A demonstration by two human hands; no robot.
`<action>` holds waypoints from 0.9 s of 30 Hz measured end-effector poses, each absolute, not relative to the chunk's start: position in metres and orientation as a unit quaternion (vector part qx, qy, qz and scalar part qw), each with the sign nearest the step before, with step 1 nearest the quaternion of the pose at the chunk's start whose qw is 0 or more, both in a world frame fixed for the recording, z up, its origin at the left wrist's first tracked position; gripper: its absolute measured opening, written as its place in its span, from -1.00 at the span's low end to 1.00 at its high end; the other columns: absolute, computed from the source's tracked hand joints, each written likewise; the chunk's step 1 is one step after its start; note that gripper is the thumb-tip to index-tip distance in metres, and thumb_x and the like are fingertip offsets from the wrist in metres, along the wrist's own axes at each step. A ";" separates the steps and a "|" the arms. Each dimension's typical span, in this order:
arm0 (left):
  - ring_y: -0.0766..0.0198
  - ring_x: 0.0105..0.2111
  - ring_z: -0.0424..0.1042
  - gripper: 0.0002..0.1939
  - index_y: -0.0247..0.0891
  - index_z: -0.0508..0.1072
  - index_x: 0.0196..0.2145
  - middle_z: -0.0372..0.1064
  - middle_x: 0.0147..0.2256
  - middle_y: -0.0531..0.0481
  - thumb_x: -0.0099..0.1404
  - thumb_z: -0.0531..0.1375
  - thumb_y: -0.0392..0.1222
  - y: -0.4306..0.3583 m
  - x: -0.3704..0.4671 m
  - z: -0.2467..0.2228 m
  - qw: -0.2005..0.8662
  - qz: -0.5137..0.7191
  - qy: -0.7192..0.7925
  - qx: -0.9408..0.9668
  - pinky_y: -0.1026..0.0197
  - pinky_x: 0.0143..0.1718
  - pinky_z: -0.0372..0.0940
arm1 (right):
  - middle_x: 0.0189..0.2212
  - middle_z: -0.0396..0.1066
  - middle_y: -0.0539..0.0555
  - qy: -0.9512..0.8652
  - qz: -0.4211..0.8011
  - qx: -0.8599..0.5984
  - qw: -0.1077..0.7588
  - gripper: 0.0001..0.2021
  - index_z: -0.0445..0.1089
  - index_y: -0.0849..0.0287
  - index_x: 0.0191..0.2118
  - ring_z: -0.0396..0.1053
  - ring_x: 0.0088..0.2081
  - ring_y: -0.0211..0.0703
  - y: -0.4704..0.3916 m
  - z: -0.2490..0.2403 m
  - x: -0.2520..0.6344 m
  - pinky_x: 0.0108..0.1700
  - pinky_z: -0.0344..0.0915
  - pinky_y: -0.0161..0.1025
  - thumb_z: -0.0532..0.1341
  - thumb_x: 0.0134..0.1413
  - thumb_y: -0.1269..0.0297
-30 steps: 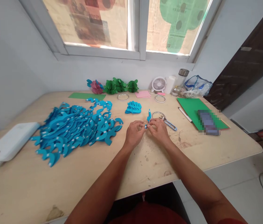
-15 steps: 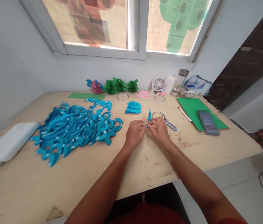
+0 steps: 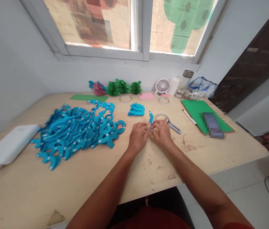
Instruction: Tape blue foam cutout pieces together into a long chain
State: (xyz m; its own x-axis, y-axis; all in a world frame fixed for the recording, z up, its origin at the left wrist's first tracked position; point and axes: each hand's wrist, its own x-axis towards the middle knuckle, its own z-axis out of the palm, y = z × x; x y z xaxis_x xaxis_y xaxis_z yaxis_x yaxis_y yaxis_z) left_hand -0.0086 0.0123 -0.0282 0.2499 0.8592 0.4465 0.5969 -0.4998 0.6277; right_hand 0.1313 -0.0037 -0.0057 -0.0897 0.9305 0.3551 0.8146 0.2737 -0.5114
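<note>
My left hand [image 3: 138, 135] and my right hand [image 3: 160, 132] meet fingertip to fingertip above the middle of the table. Pinched between them is a curved blue paper piece [image 3: 151, 116], one end of it rising above my fingers with a small white patch near the tip. The lower part of the piece is mostly hidden by my fingers. Just beyond my right hand lie a roll of thin tape [image 3: 158, 116] and a utility knife [image 3: 174, 127]. A small stack of blue paper pieces [image 3: 136, 109] rests behind my left hand.
A large heap of blue paper pieces [image 3: 77, 130] covers the table's left side, beside a white power bank [image 3: 10, 144]. Green and pink paper figures [image 3: 122, 87], a small fan [image 3: 162, 86] and a glass bottle [image 3: 184, 82] line the wall. A green sheet [image 3: 193, 111] with a blurred-out object lies right.
The raised end of the blue piece has tipped slightly to the left. Both hands stay almost in place, with small finger movements.
</note>
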 end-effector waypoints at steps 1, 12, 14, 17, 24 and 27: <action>0.16 -0.09 0.29 -0.83 -0.20 0.46 -0.42 0.39 -0.19 -0.07 0.17 0.06 -0.29 0.012 -0.009 -0.028 0.172 0.391 0.472 0.771 0.04 0.03 0.16 | -0.14 0.33 0.10 -0.735 0.091 -0.595 0.314 -0.92 0.37 0.12 -0.42 0.15 -0.07 -0.02 -0.004 -0.005 0.131 -0.03 0.06 -0.07 0.13 -0.01 0.37; 0.11 -0.09 0.28 -0.83 -0.20 0.47 -0.42 0.39 -0.19 -0.09 0.13 0.08 -0.33 0.010 -0.008 -0.027 0.163 0.395 0.481 0.765 0.03 0.02 0.17 | -0.14 0.33 0.09 -0.745 0.069 -0.593 0.298 -0.92 0.37 0.12 -0.41 0.13 -0.07 -0.02 -0.008 -0.002 0.127 -0.04 0.03 -0.08 0.13 0.00 0.37; 0.13 -0.09 0.29 -0.84 -0.20 0.48 -0.43 0.39 -0.20 -0.07 0.10 0.10 -0.33 0.011 -0.007 -0.028 0.169 0.404 0.488 0.755 0.04 0.02 0.18 | -0.14 0.32 0.09 -0.743 0.066 -0.594 0.302 -0.93 0.37 0.12 -0.41 0.13 -0.07 -0.01 -0.008 -0.002 0.126 -0.04 0.03 -0.08 0.14 -0.01 0.36; 0.15 -0.10 0.30 -0.86 -0.19 0.48 -0.46 0.41 -0.22 -0.05 0.06 0.13 -0.34 0.012 -0.006 -0.030 0.190 0.422 0.493 0.737 0.05 0.01 0.20 | -0.14 0.32 0.11 -0.737 0.063 -0.599 0.306 -0.93 0.38 0.12 -0.42 0.13 -0.06 0.00 -0.008 -0.003 0.125 -0.03 0.04 -0.06 0.15 -0.03 0.34; 0.14 -0.12 0.35 -0.89 -0.18 0.47 -0.48 0.43 -0.21 -0.05 0.02 0.16 -0.32 0.014 -0.008 -0.028 0.237 0.457 0.497 0.699 0.02 -0.04 0.24 | -0.20 0.36 0.14 -0.697 0.041 -0.647 0.305 -0.92 0.38 0.14 -0.41 0.16 -0.06 0.05 -0.004 0.001 0.136 -0.06 0.06 -0.04 0.15 -0.08 0.36; 0.16 -0.17 0.39 -0.90 -0.20 0.47 -0.50 0.45 -0.22 -0.05 0.04 0.14 -0.28 0.014 -0.009 -0.021 0.272 0.463 0.496 0.682 0.04 -0.07 0.26 | -0.26 0.40 0.11 -0.674 0.077 -0.652 0.339 -0.90 0.37 0.14 -0.39 0.23 -0.12 0.00 0.000 0.001 0.141 -0.09 0.10 -0.08 0.12 -0.04 0.33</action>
